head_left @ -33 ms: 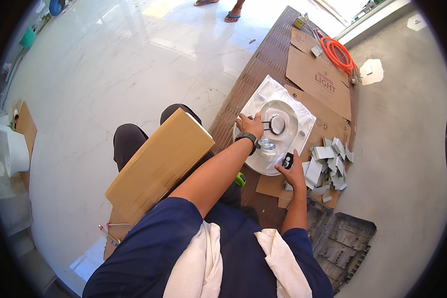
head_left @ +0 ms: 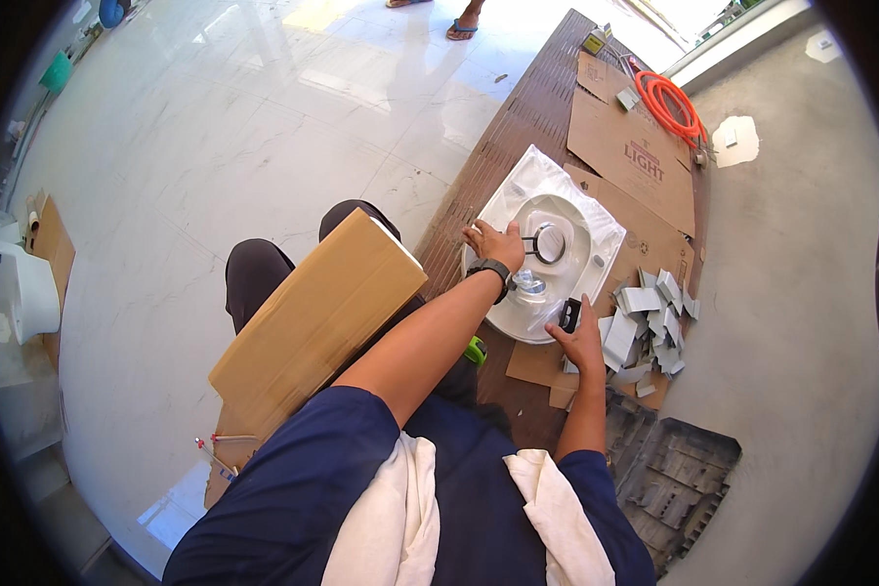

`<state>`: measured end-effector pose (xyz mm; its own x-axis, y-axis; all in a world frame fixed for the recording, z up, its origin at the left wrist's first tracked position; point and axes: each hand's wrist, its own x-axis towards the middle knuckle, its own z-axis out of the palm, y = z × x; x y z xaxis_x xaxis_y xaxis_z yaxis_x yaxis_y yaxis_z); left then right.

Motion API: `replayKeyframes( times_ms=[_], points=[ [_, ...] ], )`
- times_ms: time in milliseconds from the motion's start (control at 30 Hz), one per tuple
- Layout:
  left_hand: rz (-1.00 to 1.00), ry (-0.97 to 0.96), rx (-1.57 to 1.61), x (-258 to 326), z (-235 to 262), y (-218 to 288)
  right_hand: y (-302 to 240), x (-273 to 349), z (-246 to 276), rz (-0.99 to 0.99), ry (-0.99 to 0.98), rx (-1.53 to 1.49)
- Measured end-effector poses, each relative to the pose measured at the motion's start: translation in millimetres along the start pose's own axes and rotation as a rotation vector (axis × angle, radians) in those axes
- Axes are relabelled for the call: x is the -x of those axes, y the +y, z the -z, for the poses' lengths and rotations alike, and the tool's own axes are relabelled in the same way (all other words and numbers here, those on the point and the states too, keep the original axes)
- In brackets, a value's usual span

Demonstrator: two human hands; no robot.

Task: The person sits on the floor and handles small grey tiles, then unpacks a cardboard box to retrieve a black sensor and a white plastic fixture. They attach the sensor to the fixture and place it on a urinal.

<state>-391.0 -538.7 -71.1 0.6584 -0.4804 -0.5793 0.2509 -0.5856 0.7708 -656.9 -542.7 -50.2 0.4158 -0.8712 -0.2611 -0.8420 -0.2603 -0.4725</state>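
A white moulded basin-like piece [head_left: 588, 227], partly covered in clear plastic film, lies on the brown bench. My left hand [head_left: 496, 246] rests on its left side, fingers spread. Beside that hand a black ring with two prongs [head_left: 550, 243] sits around a round part in the piece's recess; whether the fingers touch the prongs is unclear. Below the ring lies a small clear plastic packet [head_left: 528, 283]. At the piece's near right edge, my right hand [head_left: 580, 340] is closed on a small black part [head_left: 569, 314] between thumb and fingers.
Grey offcuts [head_left: 645, 327] are heaped right of the piece on flattened cardboard [head_left: 630, 156]. An orange hose coil [head_left: 672, 105] lies farther back. A cardboard box [head_left: 317, 313] stands against my legs; a black plastic case [head_left: 679, 469] lies open near the wall. Another person's foot [head_left: 463, 29] shows at the top.
The black part in my right hand has tilted slightly, so its pale spots show less. My left hand stays on the white piece; the whole view has shifted a little.
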Motion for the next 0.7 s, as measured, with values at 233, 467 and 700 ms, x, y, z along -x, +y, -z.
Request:
replayKeyframes(
  times_ms=[233,467,700],
  points=[
    [0.078,-0.152,-0.151,44,35,31,-13,-7,-12,0.026,0.218,0.082],
    [-0.891,-0.36,-0.089,125,204,60,-147,-25,3,0.325,0.24,-0.388],
    [-0.513,0.659,-0.217,185,460,-67,-293,-36,-30,0.275,-0.542,-0.705]
  ],
)
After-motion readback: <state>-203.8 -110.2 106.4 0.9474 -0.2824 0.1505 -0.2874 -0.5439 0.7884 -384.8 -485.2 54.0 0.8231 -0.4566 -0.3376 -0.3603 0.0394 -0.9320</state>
